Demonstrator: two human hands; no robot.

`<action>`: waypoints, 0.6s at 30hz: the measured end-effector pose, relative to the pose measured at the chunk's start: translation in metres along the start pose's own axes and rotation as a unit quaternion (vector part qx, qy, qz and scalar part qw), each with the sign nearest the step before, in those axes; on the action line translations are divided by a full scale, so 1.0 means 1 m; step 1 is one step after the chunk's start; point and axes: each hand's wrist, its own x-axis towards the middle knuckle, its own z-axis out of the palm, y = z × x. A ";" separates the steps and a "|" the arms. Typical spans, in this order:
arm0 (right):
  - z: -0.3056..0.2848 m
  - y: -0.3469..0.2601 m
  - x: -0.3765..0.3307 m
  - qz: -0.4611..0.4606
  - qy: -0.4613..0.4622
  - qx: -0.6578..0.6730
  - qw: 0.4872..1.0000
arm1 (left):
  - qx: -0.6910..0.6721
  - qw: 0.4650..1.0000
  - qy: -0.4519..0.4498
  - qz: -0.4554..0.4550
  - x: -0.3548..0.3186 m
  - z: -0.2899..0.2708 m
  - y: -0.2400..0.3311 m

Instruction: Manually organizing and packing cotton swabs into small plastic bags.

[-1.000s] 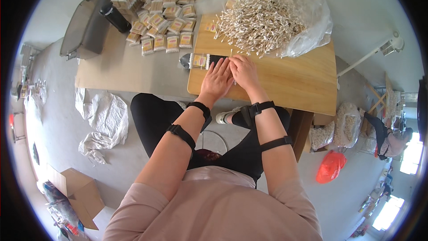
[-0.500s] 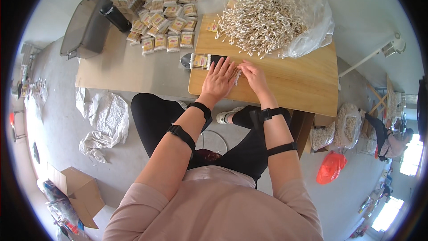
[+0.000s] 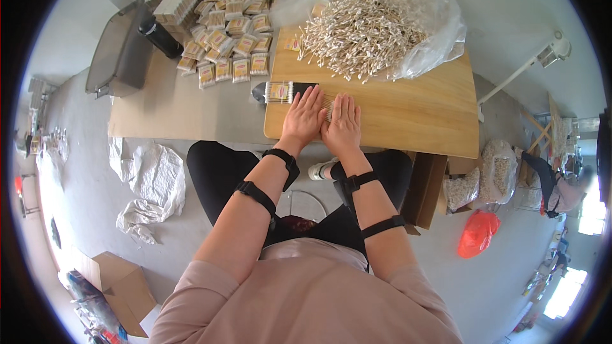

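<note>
Just above the centre of the frame, the left hand (image 3: 305, 116) and right hand (image 3: 342, 125) rest palms down, side by side over a wooden board (image 3: 414, 111), fingers straight, each grip open. A few cotton swabs (image 3: 328, 107) show between them; what the palms cover is hidden. A swab packet (image 3: 278, 92) lies to their upper left, a loose heap (image 3: 363, 35) towards the upper right. The step seems to be evening swabs; the next move calls for light, level pressure.
</note>
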 end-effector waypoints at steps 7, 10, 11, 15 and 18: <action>-0.001 0.002 0.003 -0.038 -0.023 0.024 0.999 | 0.012 1.000 0.016 0.003 -0.002 0.001 -0.001; -0.001 -0.002 0.000 -0.024 -0.012 0.025 0.999 | 0.007 1.000 0.003 0.004 -0.001 0.001 -0.002; 0.000 -0.003 0.000 -0.024 -0.011 0.027 0.999 | 0.001 1.000 0.008 0.003 -0.001 0.003 -0.002; 0.004 -0.004 0.002 -0.012 -0.021 -0.002 1.000 | -0.004 1.000 0.003 0.001 -0.001 0.004 -0.003; 0.003 0.003 0.012 -0.034 -0.040 -0.011 0.999 | -0.013 1.000 -0.006 -0.001 -0.001 0.003 -0.004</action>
